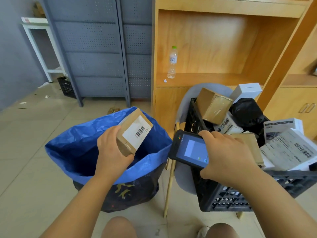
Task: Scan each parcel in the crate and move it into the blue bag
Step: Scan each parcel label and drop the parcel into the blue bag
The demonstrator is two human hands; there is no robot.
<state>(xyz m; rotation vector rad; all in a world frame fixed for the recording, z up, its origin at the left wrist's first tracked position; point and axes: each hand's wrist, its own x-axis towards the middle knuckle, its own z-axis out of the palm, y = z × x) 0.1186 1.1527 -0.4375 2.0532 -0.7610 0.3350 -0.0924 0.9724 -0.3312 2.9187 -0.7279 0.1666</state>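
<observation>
Parcel (135, 133) gripped by left hand (111, 152) over blue bag (68, 140) | right hand (226, 157) grips scanner (188, 148) | crate (231, 198) full beside

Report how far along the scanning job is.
Done: unclear, the blue bag hides its contents. In hand: the left hand holds a brown labelled box over the bag, and the right hand holds the scanner. Left: the crate is piled with parcels.

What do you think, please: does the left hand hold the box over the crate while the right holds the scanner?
Not quite: in the head view the left hand holds the box over the bag, not the crate; the right hand holds the scanner.
</observation>
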